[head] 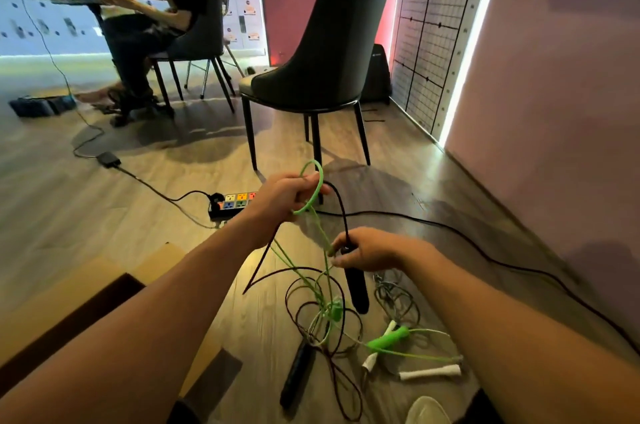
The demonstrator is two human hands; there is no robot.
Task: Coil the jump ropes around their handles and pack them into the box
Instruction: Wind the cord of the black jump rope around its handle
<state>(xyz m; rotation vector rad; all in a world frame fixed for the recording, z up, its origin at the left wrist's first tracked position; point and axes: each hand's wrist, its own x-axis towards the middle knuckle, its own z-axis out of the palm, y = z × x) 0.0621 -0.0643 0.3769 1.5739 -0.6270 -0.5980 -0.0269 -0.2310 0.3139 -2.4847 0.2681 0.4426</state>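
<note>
Aloft: green rope loop (317,177); left hand (284,196) gripping

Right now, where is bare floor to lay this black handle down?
Bare floor lies between the power strip and the cardboard box; more between the black cable and the pink wall. Under the right hand it is crowded with tangled ropes and loose handles.

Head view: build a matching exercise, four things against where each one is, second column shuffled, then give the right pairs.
1 green rope loop
2 hanging black handle
3 white handle
4 power strip

A on the floor near the chair
B gripped by the right hand
C held in the left hand
D on the floor near the green handle

Pairs: 1-C, 2-B, 3-D, 4-A
</note>
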